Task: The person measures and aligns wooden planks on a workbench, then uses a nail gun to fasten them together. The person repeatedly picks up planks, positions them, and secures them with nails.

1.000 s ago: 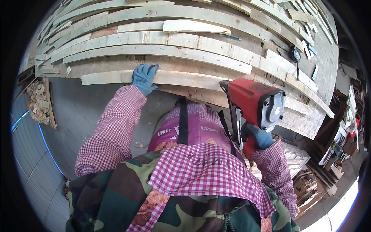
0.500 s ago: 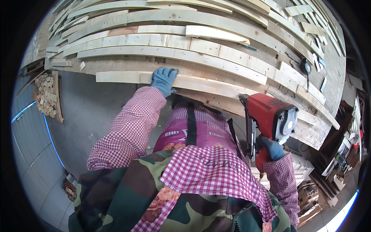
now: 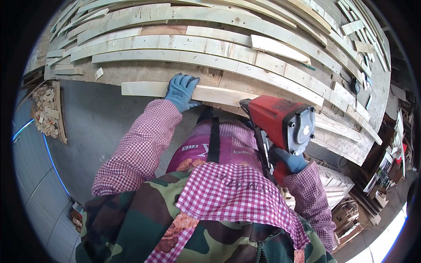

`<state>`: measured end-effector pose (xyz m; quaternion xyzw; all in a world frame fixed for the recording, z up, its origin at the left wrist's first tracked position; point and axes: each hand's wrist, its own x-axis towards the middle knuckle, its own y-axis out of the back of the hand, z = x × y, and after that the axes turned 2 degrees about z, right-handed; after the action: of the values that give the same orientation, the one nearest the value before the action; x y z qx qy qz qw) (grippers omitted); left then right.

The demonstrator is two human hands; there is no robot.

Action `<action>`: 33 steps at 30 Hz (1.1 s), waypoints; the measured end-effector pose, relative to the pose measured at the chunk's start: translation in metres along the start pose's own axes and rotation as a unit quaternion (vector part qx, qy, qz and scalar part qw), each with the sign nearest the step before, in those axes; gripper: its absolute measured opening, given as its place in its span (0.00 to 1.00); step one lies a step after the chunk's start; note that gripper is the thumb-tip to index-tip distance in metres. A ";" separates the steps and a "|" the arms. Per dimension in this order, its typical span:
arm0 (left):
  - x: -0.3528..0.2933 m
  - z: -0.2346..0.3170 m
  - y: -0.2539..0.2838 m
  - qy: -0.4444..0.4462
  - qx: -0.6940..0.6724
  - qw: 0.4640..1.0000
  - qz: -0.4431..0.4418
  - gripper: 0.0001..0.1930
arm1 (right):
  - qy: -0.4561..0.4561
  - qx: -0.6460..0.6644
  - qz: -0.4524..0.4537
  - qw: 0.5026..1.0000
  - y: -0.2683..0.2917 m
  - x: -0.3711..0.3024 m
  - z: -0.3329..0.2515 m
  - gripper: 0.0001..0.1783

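My left hand (image 3: 180, 92), in a blue work glove, grips a long pale wooden strip (image 3: 223, 94) at the table's near edge, fingers over its far side. The strip's left end sticks out over the floor. A red nail gun (image 3: 272, 115) is in my right hand (image 3: 288, 160), which also wears a blue glove and is closed round its handle. The gun's dark nose meets the strip, or hovers just over it, to the right of my left hand; I cannot tell whether they touch.
The wooden tabletop (image 3: 112, 75) bears many pale wooden slats (image 3: 175, 56) in long rows. A small wood block (image 3: 99, 73) lies near its left front edge. A crate of wood offcuts (image 3: 46, 107) stands on the floor at left. More boards (image 3: 324, 179) are stacked at right.
The nail gun in my right hand has moved left along the strip, closer to my left hand. My left hand still grips the strip. The whole view has shifted slightly.
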<state>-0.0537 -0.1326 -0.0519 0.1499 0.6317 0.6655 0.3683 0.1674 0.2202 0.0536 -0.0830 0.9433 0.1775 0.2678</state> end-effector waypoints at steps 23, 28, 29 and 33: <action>0.004 -0.013 -0.013 -0.045 -0.079 0.994 0.063 0.51 | -0.097 -0.057 -0.007 0.994 -0.065 0.030 -0.054 0.24; -0.014 -0.040 0.002 -0.104 -0.044 0.986 0.126 0.58 | -0.059 0.050 0.077 0.994 -0.068 0.013 -0.102 0.22; -0.021 -0.048 0.004 -0.084 -0.020 0.990 0.111 0.56 | -0.048 0.055 0.096 0.993 -0.072 0.006 -0.095 0.22; -0.033 -0.098 -0.021 -0.052 0.002 0.998 0.035 0.51 | -0.017 -0.105 0.141 0.984 -0.071 -0.030 -0.057 0.28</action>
<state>-0.0899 -0.2284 -0.0780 0.2075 0.6074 0.6680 0.3766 0.1836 0.1347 0.0938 0.0259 0.9171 0.3130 0.2455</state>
